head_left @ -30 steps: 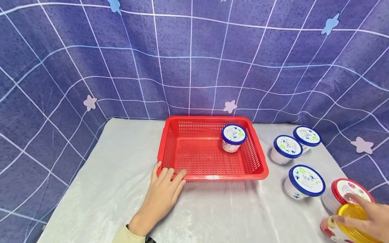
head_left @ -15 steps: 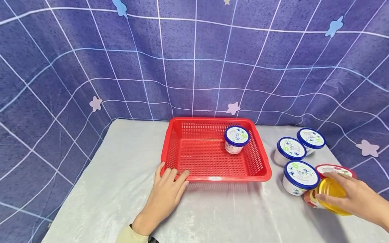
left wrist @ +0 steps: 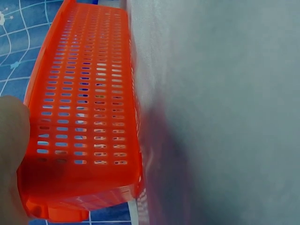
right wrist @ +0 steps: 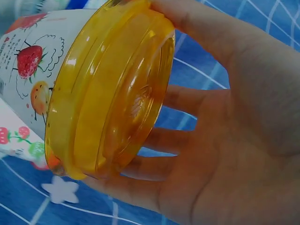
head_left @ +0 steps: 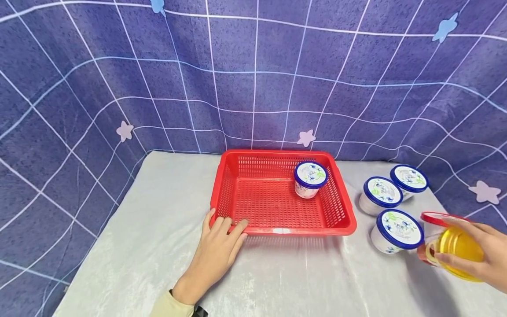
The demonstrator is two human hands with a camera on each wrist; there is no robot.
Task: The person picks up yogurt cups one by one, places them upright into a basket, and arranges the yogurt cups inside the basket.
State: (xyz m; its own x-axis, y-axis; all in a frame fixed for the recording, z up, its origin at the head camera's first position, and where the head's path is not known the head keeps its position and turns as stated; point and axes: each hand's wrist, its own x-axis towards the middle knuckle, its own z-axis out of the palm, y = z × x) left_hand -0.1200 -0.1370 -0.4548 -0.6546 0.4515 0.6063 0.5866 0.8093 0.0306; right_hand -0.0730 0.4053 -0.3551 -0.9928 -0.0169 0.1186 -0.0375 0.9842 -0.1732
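In the head view my left hand (head_left: pixel 219 246) hooks its fingers over the near-left rim of a red perforated plastic basket (head_left: pixel 282 231). One tub (head_left: pixel 310 176) with a blue lid stands inside, towards the right. At the far right, my right hand (head_left: pixel 485 251) grips a tub by its yellow translucent lid (head_left: pixel 461 253); this tub is tilted on its side. The right wrist view shows fruit drawings on its white wall (right wrist: pixel 35 65), with thumb and fingers around the lid. A red-lidded tub (head_left: pixel 432 218) is close behind it, partly hidden; whether they touch I cannot tell.
Three more blue-lidded tubs stand right of the basket: a near one (head_left: pixel 399 230), a middle one (head_left: pixel 382 192) and a far one (head_left: pixel 409 178). A pale cloth (head_left: pixel 277 277) covers the table. A blue curtain (head_left: pixel 190 75) with stars rises behind it.
My right hand has carried the yellow-lidded tub away from the near edge and leftward, then back right a little. The red-lidded tub and near blue-lidded tub have shifted too. My left hand stays put.
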